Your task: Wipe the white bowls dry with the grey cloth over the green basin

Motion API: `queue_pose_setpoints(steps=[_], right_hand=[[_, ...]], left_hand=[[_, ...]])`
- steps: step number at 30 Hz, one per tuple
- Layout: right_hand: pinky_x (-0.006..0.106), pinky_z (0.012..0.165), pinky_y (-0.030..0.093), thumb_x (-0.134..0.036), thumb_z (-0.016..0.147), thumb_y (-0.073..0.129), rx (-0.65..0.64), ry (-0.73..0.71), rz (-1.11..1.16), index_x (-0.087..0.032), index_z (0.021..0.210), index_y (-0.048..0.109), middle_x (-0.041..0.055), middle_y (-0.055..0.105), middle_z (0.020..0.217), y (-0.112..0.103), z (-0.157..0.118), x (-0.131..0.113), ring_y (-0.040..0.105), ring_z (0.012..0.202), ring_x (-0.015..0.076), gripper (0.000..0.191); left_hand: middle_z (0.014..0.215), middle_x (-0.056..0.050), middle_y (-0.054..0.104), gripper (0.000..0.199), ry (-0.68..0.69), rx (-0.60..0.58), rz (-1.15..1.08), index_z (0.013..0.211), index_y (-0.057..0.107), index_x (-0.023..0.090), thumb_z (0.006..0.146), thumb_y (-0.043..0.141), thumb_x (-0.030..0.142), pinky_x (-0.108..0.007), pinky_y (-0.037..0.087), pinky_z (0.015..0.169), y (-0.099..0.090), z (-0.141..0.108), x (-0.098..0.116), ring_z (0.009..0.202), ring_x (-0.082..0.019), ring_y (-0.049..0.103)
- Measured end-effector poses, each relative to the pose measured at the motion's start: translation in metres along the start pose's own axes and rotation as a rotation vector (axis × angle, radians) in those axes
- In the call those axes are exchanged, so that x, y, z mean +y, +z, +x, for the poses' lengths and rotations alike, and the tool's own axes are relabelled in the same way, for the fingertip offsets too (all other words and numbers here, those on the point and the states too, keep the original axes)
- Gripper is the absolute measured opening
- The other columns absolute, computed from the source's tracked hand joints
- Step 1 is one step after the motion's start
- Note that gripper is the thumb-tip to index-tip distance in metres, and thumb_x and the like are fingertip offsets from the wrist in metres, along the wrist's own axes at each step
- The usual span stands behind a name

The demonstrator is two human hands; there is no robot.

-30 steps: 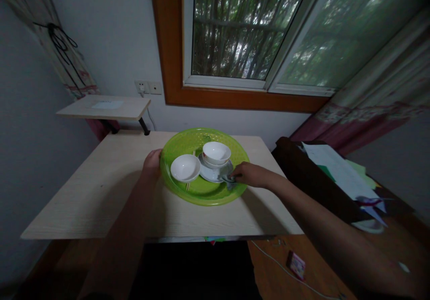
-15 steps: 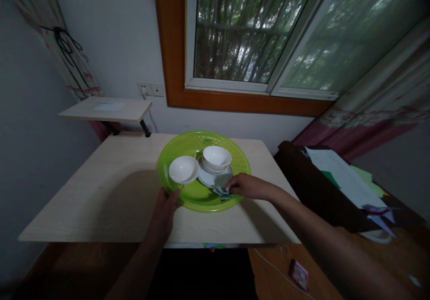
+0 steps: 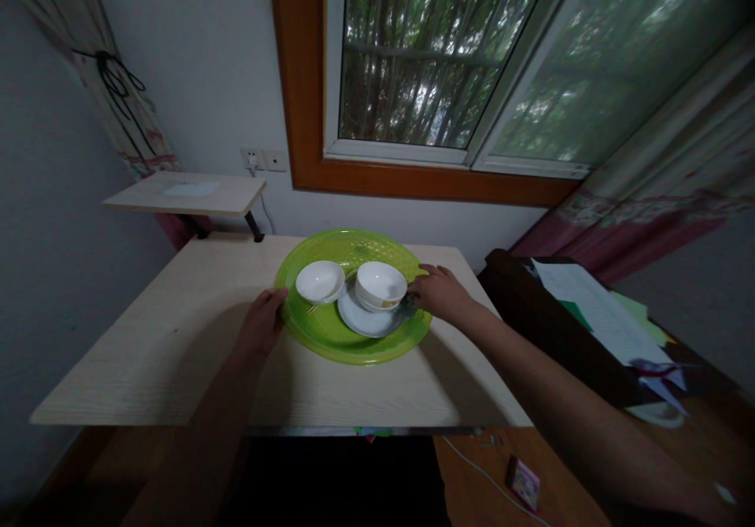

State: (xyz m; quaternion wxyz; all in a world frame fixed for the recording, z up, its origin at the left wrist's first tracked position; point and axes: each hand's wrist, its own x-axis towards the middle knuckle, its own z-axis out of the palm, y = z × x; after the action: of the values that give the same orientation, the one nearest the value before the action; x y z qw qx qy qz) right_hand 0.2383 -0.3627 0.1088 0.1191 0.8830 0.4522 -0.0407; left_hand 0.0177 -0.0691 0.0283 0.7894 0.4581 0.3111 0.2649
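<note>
Fingers of the left hand set against the left rim of a green tray; right hand positioned at the right side.
Whether either hand's fingers are clamped or apart cannot be told. Stacked white bowls are seated on a plate; chopsticks are partly hidden by a single bowl. The tray is supported by the bench.

A tray holds a bowl — left of a plate.
</note>
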Motion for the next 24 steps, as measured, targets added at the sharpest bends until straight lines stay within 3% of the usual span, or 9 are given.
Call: queue_pose_setpoints(steps=[3,6,11,15,17,21,24], right_hand=[[0.055,0.116,0.027,-0.023,0.091,0.059,0.029,-0.009,-0.011,-0.030,0.113,0.078,0.0094,0.074,0.123,0.005,0.001,-0.001,0.039,0.147,0.0355,0.030],[0.051,0.117,0.029,-0.024,0.090,0.059,0.036,-0.028,0.002,-0.029,0.114,0.078,0.0093,0.074,0.121,0.010,0.001,0.000,0.042,0.145,0.0336,0.030],[0.044,0.113,0.036,-0.025,0.090,0.060,0.045,-0.072,0.021,-0.025,0.112,0.079,0.0107,0.075,0.117,0.013,0.004,0.000,0.054,0.135,0.0320,0.029],[0.037,0.103,0.043,-0.028,0.090,0.060,0.033,-0.083,0.023,-0.023,0.105,0.081,0.0125,0.076,0.107,0.013,0.005,-0.005,0.066,0.113,0.0280,0.026],[0.037,0.099,0.045,-0.028,0.089,0.060,0.016,-0.078,0.037,-0.024,0.104,0.081,0.0114,0.077,0.105,0.012,0.004,-0.008,0.067,0.107,0.0268,0.026],[0.032,0.091,0.047,-0.027,0.088,0.061,-0.060,-0.099,0.124,-0.027,0.106,0.081,0.0083,0.079,0.103,0.011,0.001,-0.010,0.069,0.103,0.0244,0.026],[0.028,0.087,0.048,-0.026,0.089,0.061,-0.130,-0.092,0.195,-0.029,0.109,0.080,0.0059,0.079,0.103,0.009,0.000,-0.010,0.070,0.100,0.0222,0.028]], left_hand=[[0.080,-0.003,0.068,0.019,-0.005,0.029,-0.047,0.085,0.063,0.017,0.074,0.076,0.024,-0.027,0.051,0.067,0.006,0.020,0.012,0.072,-0.014,0.064],[0.091,-0.005,0.070,0.020,0.063,0.119,-0.096,0.096,0.063,0.018,0.078,0.072,0.020,-0.027,0.053,0.074,0.013,0.017,0.015,0.082,-0.015,0.066],[0.104,-0.005,0.066,0.030,0.052,0.203,-0.064,0.105,0.059,0.024,0.080,0.075,0.030,-0.028,0.054,0.076,0.020,-0.041,-0.013,0.092,-0.016,0.066],[0.099,-0.006,0.065,0.032,-0.025,0.112,-0.013,0.094,0.060,0.022,0.073,0.082,0.034,-0.034,0.057,0.080,0.034,-0.096,-0.048,0.091,-0.019,0.066],[0.102,-0.006,0.065,0.035,-0.063,-0.010,-0.027,0.096,0.061,0.020,0.075,0.080,0.040,-0.038,0.058,0.083,0.043,-0.110,-0.060,0.091,-0.020,0.066],[0.104,-0.007,0.068,0.034,-0.037,-0.027,-0.078,0.093,0.062,0.019,0.074,0.080,0.040,-0.036,0.056,0.084,0.051,-0.109,-0.063,0.096,-0.020,0.067],[0.102,-0.006,0.068,0.030,-0.034,-0.004,-0.080,0.093,0.062,0.021,0.074,0.077,0.039,-0.033,0.056,0.079,0.042,-0.092,-0.052,0.091,-0.019,0.066]])
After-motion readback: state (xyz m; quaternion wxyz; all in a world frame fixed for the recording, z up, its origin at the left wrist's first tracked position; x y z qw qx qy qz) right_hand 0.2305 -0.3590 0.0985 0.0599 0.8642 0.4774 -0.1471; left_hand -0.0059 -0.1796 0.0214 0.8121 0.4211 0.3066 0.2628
